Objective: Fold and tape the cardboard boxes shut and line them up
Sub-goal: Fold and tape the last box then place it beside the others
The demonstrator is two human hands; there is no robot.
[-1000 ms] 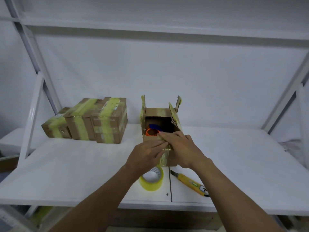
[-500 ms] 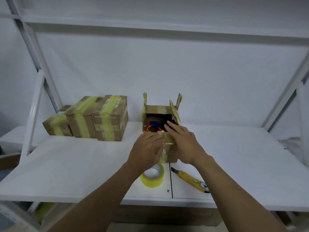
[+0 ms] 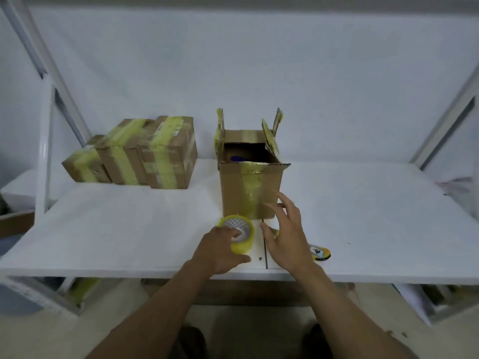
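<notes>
A brown cardboard box stands upright mid-table with its top open; the side flaps stick up and the near flap lies flat. Something blue shows inside. A roll of yellow tape lies just in front of the box. My left hand grips the roll, fingers on its top and thumb at its near side. My right hand hovers with spread fingers beside the roll, near the box's lower right corner, holding nothing. Three taped boxes stand in a row at the back left.
A yellow utility knife lies on the white table partly under my right hand. White frame posts rise at the left and right. The table's front edge is just below my wrists.
Both hands left the box's near flap and dropped toward the table. My left hand took hold of the tape roll. The camera view shifted closer.
</notes>
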